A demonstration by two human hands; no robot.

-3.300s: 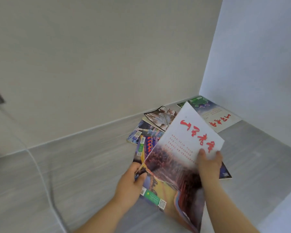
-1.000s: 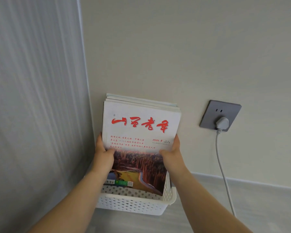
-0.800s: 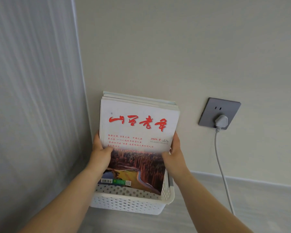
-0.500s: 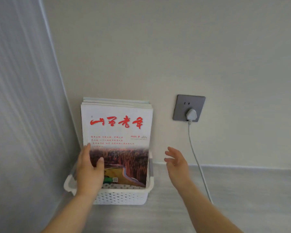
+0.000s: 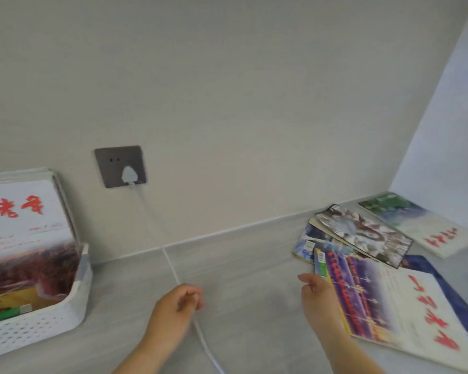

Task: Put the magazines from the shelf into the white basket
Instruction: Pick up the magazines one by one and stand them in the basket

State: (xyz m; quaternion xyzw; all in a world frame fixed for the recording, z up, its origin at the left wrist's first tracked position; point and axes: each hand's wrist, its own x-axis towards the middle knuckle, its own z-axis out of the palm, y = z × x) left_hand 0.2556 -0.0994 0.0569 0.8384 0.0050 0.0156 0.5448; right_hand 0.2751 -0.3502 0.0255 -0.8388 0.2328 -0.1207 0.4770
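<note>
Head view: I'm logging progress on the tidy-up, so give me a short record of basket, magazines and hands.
Basket: white perforated plastic basket, far left, holds upright magazines, front cover white with red characters
Loose magazines: several glossy magazines overlapping flat at right
Left hand: empty, loosely curled
Right hand: open, at nearest magazine's edge

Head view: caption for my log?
Left hand and right hand, both empty, near loose magazines on the shelf; a stack stands in the basket.

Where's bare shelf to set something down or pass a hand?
Bare shelf between the white basket and the cable, and between the cable and the loose magazines, beside the right hand. Crowded: right corner, magazines overlapping.
</note>
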